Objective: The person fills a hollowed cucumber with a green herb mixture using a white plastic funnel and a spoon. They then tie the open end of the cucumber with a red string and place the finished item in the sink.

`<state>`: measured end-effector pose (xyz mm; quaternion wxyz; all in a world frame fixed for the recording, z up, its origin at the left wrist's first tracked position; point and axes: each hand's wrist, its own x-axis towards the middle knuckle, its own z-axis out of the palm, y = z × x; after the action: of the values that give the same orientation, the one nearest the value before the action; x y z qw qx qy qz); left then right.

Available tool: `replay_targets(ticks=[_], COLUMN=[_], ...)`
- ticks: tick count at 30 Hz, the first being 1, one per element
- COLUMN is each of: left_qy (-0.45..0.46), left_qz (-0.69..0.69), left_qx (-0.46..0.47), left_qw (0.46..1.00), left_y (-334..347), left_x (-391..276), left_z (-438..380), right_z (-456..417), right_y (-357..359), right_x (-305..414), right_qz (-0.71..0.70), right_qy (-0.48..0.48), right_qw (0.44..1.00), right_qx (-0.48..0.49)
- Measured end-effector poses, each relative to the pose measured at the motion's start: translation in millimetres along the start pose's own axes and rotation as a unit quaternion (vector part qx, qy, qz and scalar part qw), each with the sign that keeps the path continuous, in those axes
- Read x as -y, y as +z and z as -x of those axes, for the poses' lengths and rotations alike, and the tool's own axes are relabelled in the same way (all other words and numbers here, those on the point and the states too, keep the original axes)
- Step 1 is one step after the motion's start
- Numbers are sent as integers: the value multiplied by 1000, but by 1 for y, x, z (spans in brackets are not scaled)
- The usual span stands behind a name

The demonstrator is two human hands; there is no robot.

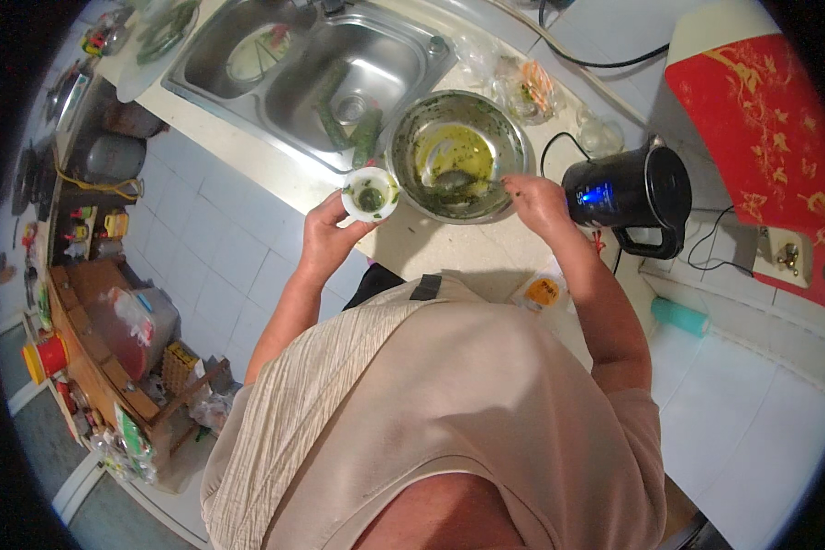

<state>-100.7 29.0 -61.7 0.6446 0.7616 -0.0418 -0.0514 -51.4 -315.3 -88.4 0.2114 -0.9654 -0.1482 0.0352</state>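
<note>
My left hand (328, 230) grips a small white cup or funnel (390, 195), left of a steel mixing bowl. Greenish liquid and bits of chopped leaf lie inside it and cling to its rim. The steel bowl (407, 130) rests on the counter, with yellow-green liquid and chopped greens in its bottom and smeared up its wall. Over the bowl's right rim, my right hand (537, 201) is closed on the handle of a metal spoon (456, 181). The spoon's head is down in the bowl.
A double steel sink (412, 58) lies beyond, with long green vegetables (366, 134) in one basin. Close to my right forearm stands a black electric kettle (622, 192) with a lit display. Plastic bags (522, 89) sit behind the bowl. A red patterned cover (756, 137) hangs at right.
</note>
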Motion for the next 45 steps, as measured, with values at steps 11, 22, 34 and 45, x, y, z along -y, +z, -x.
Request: replay_targets(ticks=[11, 22, 34, 45], left_qy=[-3, 3, 25, 70], left_qz=[-9, -29, -11, -81], left_qx=[-4, 34, 15, -7], left_qw=[1000, 999, 1000, 994], left_y=[2, 0, 10, 2], left_x=[-1, 13, 4, -8], left_z=[-3, -6, -20, -9], right_z=[30, 19, 34, 16], right_y=[40, -46, -106, -44], right_x=[12, 68, 141, 35], right_qz=[-178, -560, -108, -102], right_qy=[143, 264, -167, 22], right_qw=[972, 783, 970, 986], right_qx=[49, 55, -141, -132])
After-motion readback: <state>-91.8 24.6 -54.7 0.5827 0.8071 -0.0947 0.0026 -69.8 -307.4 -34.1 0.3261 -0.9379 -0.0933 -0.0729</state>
